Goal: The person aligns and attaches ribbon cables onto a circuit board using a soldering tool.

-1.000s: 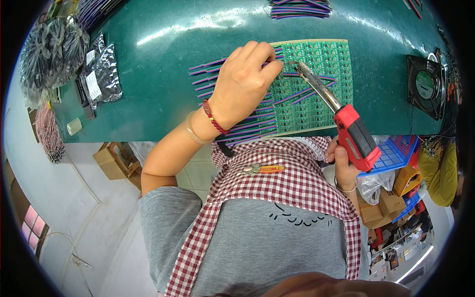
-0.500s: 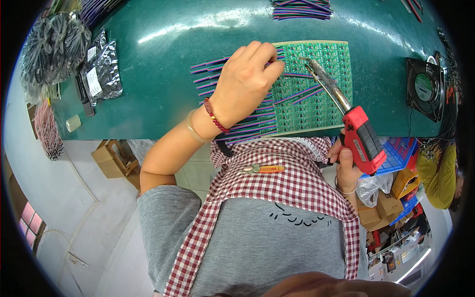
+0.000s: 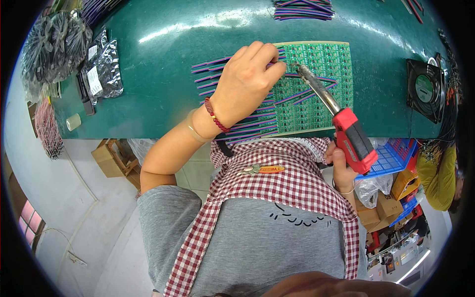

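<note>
My left hand (image 3: 247,81) is pinched closed at the left part of a green circuit board panel (image 3: 339,109), with a striped ribbon wire between thumb and fingers; the fingertips partly hide it. Rows of similar striped wires (image 3: 208,79) stick out leftward from the panel, and a few loose ones (image 3: 307,94) lie across it. In my right hand (image 3: 342,166) is a soldering iron (image 3: 354,138) with a red and black handle. Its metal shaft slants up and left over the panel, and the tip is close beside my left fingertips. Whether the tip touches the board, I cannot tell.
A bundle of striped wires (image 3: 303,10) lies at the far side of the green table (image 3: 158,94). To the right stands a black fan (image 3: 424,90). Bagged parts (image 3: 59,47) and a dark plastic bag (image 3: 105,69) occupy the left. A blue crate (image 3: 391,158) is below the table's right edge.
My right hand has shifted the soldering iron left, and its tip has come slightly down toward my left fingertips. My left hand stays in place.
</note>
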Demonstrator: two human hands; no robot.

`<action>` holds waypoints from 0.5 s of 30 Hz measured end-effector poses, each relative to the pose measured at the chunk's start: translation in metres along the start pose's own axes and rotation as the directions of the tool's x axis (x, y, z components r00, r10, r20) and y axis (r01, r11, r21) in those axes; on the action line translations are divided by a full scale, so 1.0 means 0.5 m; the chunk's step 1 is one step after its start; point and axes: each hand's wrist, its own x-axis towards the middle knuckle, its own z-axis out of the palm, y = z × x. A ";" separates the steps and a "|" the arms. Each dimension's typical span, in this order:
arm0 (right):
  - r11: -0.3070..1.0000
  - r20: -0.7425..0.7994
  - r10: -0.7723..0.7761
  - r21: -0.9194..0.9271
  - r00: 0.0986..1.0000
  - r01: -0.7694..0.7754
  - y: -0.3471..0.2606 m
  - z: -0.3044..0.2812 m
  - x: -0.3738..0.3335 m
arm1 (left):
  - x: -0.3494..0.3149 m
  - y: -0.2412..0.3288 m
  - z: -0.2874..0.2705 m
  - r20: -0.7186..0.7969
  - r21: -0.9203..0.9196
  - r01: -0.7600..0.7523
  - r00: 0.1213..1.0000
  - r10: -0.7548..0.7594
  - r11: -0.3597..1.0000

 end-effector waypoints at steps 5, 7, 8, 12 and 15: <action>0.997 -0.020 0.009 0.075 1.000 -0.008 -0.004 -0.005 0.005 | -0.001 -0.001 0.001 0.000 0.004 -0.006 1.000 0.006 1.000; 0.995 -0.002 -0.010 0.101 1.000 0.010 -0.006 -0.007 0.010 | -0.002 -0.001 0.000 0.014 0.007 -0.005 1.000 0.005 1.000; 0.995 -0.004 -0.010 0.102 1.000 0.010 -0.010 -0.006 0.012 | -0.001 -0.001 -0.001 0.015 0.007 -0.007 1.000 0.007 1.000; 0.992 -0.115 0.004 0.123 0.993 0.010 -0.025 -0.008 0.018 | 0.001 0.006 -0.008 0.054 0.067 -0.004 0.999 0.000 0.998; 0.988 -0.169 -0.005 0.153 0.986 0.031 -0.016 -0.017 0.021 | 0.002 0.017 -0.016 0.107 0.136 0.006 0.994 -0.020 0.991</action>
